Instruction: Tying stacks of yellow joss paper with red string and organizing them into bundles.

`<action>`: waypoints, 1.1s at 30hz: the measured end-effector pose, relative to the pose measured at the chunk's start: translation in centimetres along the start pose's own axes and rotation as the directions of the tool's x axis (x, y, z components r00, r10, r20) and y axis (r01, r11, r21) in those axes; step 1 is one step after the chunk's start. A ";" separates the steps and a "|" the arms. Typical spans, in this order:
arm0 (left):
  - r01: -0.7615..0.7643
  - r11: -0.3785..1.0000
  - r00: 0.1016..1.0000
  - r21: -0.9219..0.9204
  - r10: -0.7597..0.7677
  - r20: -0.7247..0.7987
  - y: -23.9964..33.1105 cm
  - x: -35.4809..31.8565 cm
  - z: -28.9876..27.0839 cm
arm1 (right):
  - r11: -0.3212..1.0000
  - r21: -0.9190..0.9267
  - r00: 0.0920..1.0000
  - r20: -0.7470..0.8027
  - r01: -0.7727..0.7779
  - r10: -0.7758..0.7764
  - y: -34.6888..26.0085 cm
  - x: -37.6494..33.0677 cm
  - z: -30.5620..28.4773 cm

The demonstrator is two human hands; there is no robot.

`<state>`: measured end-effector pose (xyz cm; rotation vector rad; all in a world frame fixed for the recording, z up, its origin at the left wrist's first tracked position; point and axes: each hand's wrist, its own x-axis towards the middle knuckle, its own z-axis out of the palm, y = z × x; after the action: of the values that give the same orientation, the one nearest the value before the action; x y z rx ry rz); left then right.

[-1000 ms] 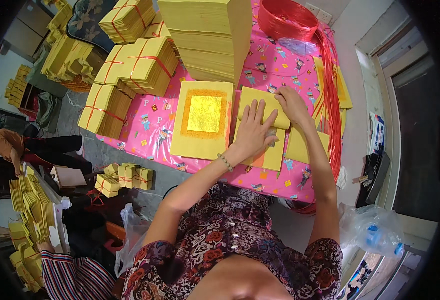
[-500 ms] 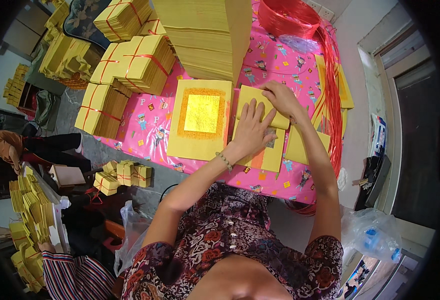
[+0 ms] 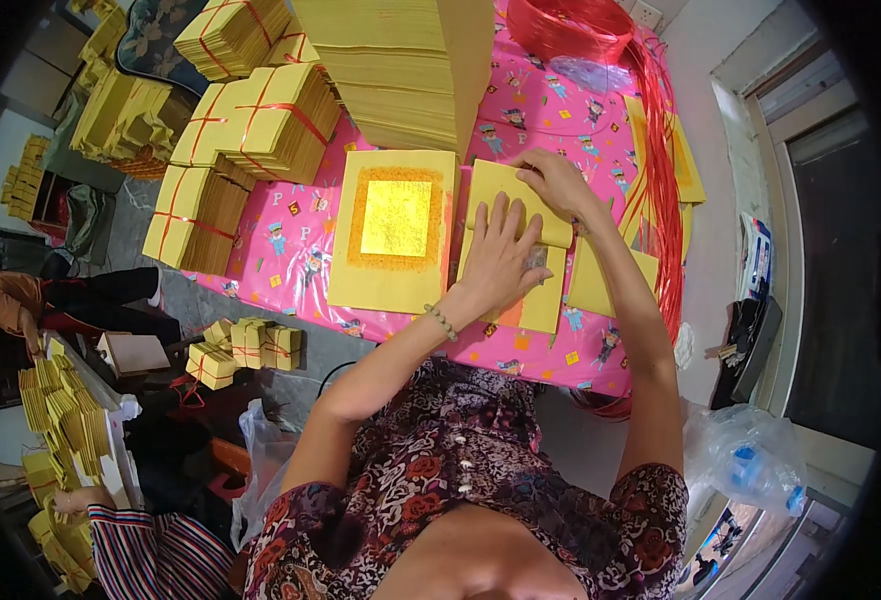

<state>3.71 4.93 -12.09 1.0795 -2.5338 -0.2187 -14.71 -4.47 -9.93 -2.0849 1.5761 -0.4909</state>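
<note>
My left hand (image 3: 501, 262) lies flat, fingers spread, on a yellow paper sheet (image 3: 546, 300) on the pink patterned tablecloth (image 3: 291, 262). My right hand (image 3: 559, 182) pinches the top edge of a folded yellow sheet (image 3: 496, 185) that lies across it. To the left rests a stack of yellow sheets with a gold foil square (image 3: 394, 222) in the middle. Another yellow sheet (image 3: 601, 285) sits to the right of my arms.
A tall pile of yellow paper (image 3: 401, 70) stands at the back. Bundles tied with red string (image 3: 261, 120) sit at the left. A coil of red string (image 3: 571, 25) trails down the right edge. Another person (image 3: 21, 300) sits left, with more bundles (image 3: 246, 345) on the floor.
My right hand has drawn in toward the top edge of the folded sheet and closed on it. My left hand stays pressed flat on the paper.
</note>
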 end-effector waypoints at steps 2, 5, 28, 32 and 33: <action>0.004 1.000 1.000 0.017 -0.005 0.017 0.3 -0.1 -0.4 | 1.000 -0.013 1.000 -0.005 0.004 -0.004 0.1 -0.1 0.0; 0.008 0.999 1.000 0.045 -0.009 0.024 0.5 -0.6 -0.6 | 1.000 -0.024 1.000 -0.003 0.000 0.000 -0.2 0.0 -0.1; -0.013 0.999 1.000 -0.049 0.014 0.028 0.3 -1.7 -1.2 | 0.999 -0.049 0.999 -0.031 0.010 -0.011 0.0 -0.2 0.6; -0.027 0.999 0.998 -0.026 0.028 0.058 0.1 -1.6 -1.3 | 0.985 -0.132 0.954 -0.263 0.108 -0.140 -1.1 -1.9 -0.1; -0.030 0.999 0.998 -0.016 0.031 0.057 -0.1 -1.7 -1.2 | 0.974 -0.183 0.905 -0.379 0.132 -0.194 -1.9 -2.5 -0.3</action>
<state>5.33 6.15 -11.47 1.0419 -2.5929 -0.2632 -14.08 -1.68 -8.54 -2.3583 1.7070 -0.9282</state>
